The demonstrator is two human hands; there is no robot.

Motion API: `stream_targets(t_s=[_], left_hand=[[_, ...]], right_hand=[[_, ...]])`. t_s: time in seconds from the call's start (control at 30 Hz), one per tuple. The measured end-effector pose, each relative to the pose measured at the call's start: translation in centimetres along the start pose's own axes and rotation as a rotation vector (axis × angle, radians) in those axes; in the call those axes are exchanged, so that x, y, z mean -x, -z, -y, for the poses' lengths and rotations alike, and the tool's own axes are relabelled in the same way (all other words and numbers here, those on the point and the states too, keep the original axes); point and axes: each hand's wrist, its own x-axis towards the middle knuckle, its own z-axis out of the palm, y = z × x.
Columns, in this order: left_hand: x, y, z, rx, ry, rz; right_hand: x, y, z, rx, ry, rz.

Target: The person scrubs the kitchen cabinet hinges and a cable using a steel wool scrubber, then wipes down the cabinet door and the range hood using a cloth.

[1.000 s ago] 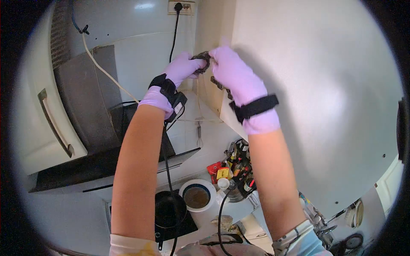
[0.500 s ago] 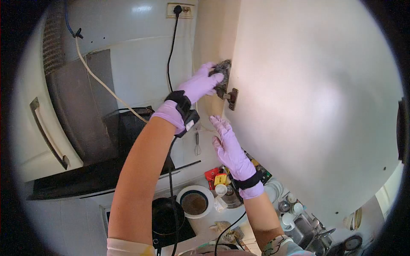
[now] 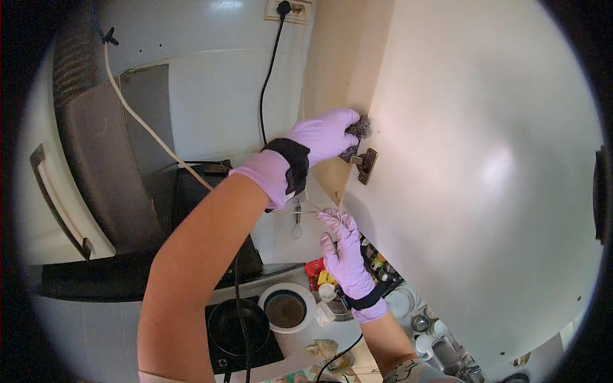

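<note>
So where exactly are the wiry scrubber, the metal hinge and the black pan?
Wiry scrubber (image 3: 361,126): head view, on its exposed upper clump.
Metal hinge (image 3: 367,167): head view, on its flat mounting plate.
Black pan (image 3: 226,326): head view, on its inside bottom.

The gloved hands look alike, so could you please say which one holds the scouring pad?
The left hand, near the hinge, holds the scouring pad; the right hand, lower down, appears empty.

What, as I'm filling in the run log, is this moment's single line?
left grip: closed on wiry scourer, just above cabinet hinge | right grip: open, nothing visibly held, below cabinet hinge
</note>
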Motion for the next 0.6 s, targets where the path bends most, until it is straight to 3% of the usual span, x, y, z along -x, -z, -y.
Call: stream_targets(t_s=[0.03, 0.1, 0.2, 0.27, 0.33, 0.6], left_hand=[[-0.2, 0.4, -0.4, -0.002, 0.003, -0.003], [-0.9, 1.3, -1.2, 0.308, 0.299, 0.02], [-1.4, 1.5, -1.8, 0.566, 0.33, -0.116], [-0.6, 1.2, -1.9, 0.589, 0.341, -0.1], [0.5, 0.9, -2.0, 0.46, 0.277, 0.108], [0.3, 0.7, -2.3, 0.447, 0.313, 0.077]], right_hand=[[0.1, -0.1, -0.1, 0.002, -0.006, -0.017], [0.2, 0.1, -0.1, -0.026, -0.02, -0.024], [0.0, 0.5, -0.4, -0.018, -0.008, -0.04], [0.3, 0.7, -0.7, 0.013, 0.013, -0.038], [0.4, 0.5, -1.1, -0.037, 0.049, -0.059], [0.5, -0.3, -0.9, -0.116, 0.08, -0.099]])
